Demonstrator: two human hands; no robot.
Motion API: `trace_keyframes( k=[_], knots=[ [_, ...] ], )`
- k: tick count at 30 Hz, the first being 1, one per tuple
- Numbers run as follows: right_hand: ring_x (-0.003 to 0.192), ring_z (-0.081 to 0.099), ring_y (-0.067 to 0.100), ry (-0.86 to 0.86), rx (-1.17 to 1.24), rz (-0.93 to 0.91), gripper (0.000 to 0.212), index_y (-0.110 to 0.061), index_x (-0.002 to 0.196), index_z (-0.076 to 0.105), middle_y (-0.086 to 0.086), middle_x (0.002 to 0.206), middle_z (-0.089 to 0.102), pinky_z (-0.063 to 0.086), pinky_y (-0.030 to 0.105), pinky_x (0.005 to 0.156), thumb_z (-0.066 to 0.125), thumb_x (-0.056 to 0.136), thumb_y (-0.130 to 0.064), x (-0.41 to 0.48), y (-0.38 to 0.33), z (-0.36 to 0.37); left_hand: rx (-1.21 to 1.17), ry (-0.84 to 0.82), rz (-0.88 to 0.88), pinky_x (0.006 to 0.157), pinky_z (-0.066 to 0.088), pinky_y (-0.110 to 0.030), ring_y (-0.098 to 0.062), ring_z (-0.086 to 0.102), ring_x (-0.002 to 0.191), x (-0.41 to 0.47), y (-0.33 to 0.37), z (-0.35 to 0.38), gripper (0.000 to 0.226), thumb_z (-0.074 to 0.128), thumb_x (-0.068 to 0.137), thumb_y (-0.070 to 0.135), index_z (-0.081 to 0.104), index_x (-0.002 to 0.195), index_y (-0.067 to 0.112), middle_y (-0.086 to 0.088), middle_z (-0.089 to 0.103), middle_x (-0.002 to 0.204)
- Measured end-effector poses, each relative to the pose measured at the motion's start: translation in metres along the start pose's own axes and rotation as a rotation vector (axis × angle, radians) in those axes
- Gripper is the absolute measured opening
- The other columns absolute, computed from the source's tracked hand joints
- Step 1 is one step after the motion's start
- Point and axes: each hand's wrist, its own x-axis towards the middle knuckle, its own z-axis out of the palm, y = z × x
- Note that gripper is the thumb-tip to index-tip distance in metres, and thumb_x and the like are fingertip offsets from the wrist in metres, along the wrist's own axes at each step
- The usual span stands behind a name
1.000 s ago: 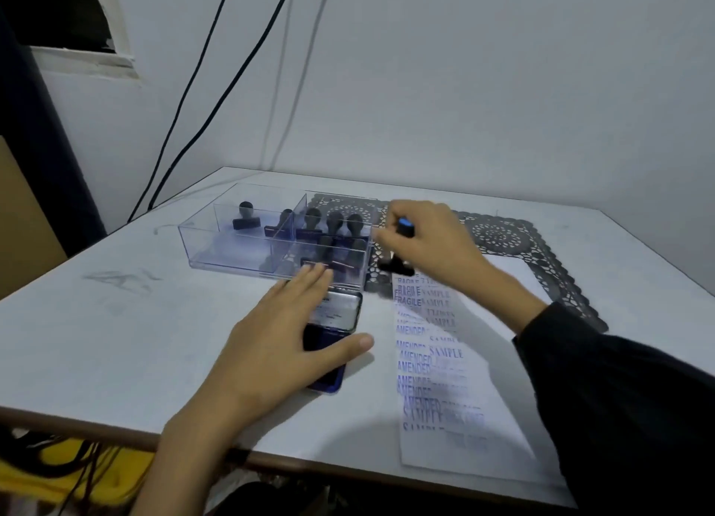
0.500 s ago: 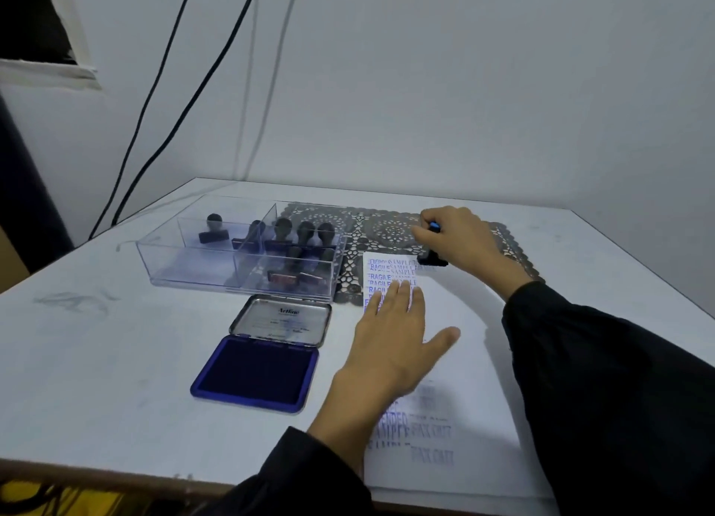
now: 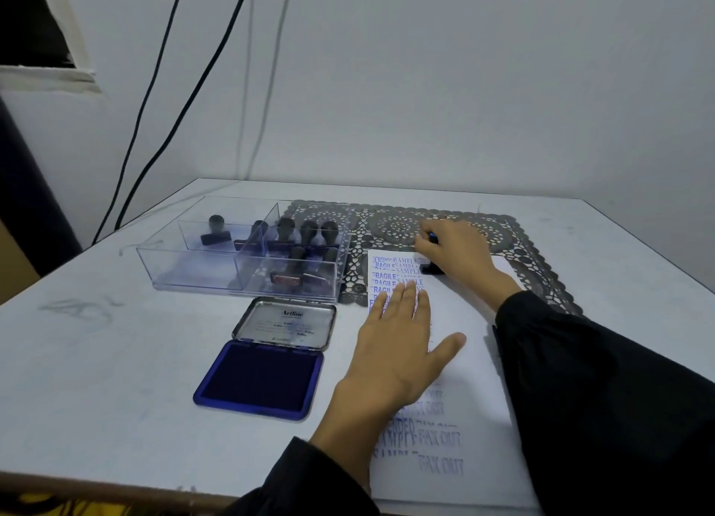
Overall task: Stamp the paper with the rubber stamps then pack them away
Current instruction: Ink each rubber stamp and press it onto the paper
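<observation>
Head view: right hand grip holds stamp on paper; left hand flat, grip wide.

Dim, bluish; perhaps slightly soft

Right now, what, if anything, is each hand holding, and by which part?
The right hand grips a rubber stamp by its handle; the left hand lies flat on the paper, empty.

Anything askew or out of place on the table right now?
Minor only. In the clear box, the front stamps in the near right compartment lie tipped over, while the rear stamps stand upright. On the paper, blue impressions overlap.
</observation>
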Motion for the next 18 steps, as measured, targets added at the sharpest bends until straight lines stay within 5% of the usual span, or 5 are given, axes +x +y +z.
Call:
trace_keyframes(
  k=[6, 12, 15, 18],
  knots=[
    [0.055, 0.046, 0.020, 0.077, -0.029, -0.021, 0.023, -0.019, 0.071, 0.046, -0.005, 0.054, 0.046, 0.024, 0.026, 0.046, 0.050, 0.092, -0.025, -0.007, -0.002, 0.002, -0.002, -0.004, -0.015, 0.116, -0.011, -0.030, -0.013, -0.011, 0.146, 0.000, 0.000, 0.000, 0.099, -0.001, 0.074, 0.071, 0.001, 0.153, 0.013, -0.004, -0.007, 0.160],
    [0.059, 0.045, 0.022, -0.086, 0.098, 0.064, 0.037, -0.023, 0.057, 0.039, -0.005, 0.055, 0.045, 0.026, 0.027, 0.050, 0.052, 0.092, -0.029, 0.005, -0.004, -0.014, -0.070, 0.173, 0.008, 0.118, -0.008, -0.029, -0.008, -0.003, 0.146, -0.011, -0.003, -0.008, 0.074, 0.027, 0.096, 0.059, 0.010, 0.154, 0.017, 0.000, 0.002, 0.161],
    [0.061, 0.049, 0.024, 0.092, 0.222, 0.157, 0.028, -0.015, 0.065, 0.050, 0.003, 0.061, 0.053, 0.028, 0.026, 0.052, 0.052, 0.089, -0.029, 0.014, -0.011, -0.032, -0.170, 0.280, 0.007, 0.116, -0.010, -0.021, 0.005, -0.009, 0.142, -0.033, -0.011, -0.021, 0.080, 0.022, 0.086, 0.066, 0.008, 0.153, 0.025, 0.012, 0.000, 0.159],
    [0.058, 0.044, 0.021, 0.162, 0.314, 0.157, 0.025, -0.011, 0.068, 0.052, 0.002, 0.058, 0.048, 0.027, 0.027, 0.054, 0.054, 0.086, -0.027, 0.018, -0.026, -0.052, -0.287, 0.353, -0.037, 0.102, -0.017, -0.003, 0.032, -0.026, 0.116, -0.065, -0.026, -0.033, 0.080, 0.028, 0.080, 0.072, 0.010, 0.150, 0.036, 0.032, -0.007, 0.148]
  ],
)
